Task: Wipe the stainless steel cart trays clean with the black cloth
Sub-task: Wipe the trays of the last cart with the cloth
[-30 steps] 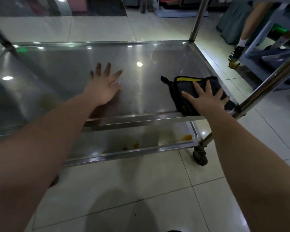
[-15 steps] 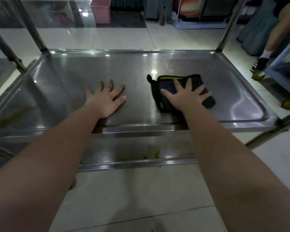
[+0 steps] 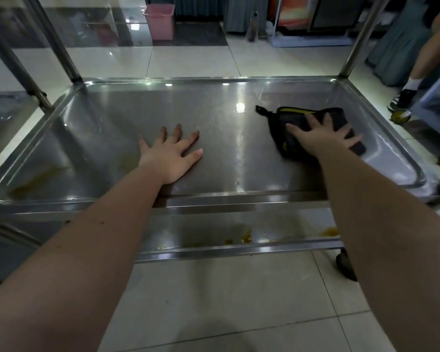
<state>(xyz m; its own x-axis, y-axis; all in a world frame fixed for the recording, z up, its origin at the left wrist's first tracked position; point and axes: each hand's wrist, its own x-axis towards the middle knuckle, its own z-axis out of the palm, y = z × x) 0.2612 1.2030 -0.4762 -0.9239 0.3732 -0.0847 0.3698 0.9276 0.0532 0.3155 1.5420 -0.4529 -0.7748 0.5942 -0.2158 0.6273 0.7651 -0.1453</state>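
Black cloth (image 3: pixel 278 132), folded and edged in yellow, is pressed flat on the right part of the upper tray (image 3: pixel 214 81) by the right hand (image 3: pixel 318 139), fingers spread; half a second ago it was held nearer the middle, so a stroke toward the right rim is judged to be under way. The left hand (image 3: pixel 172 154) is kept where it was, palm down and fingers spread on bare steel. A yellowish smear (image 3: pixel 31 185) near the left corner is not yet reached, and orange spills (image 3: pixel 241 237) are seen on the lower tray (image 3: pixel 239 250). Little room is left before the raised right rim; open steel is offered leftward, past the resting hand
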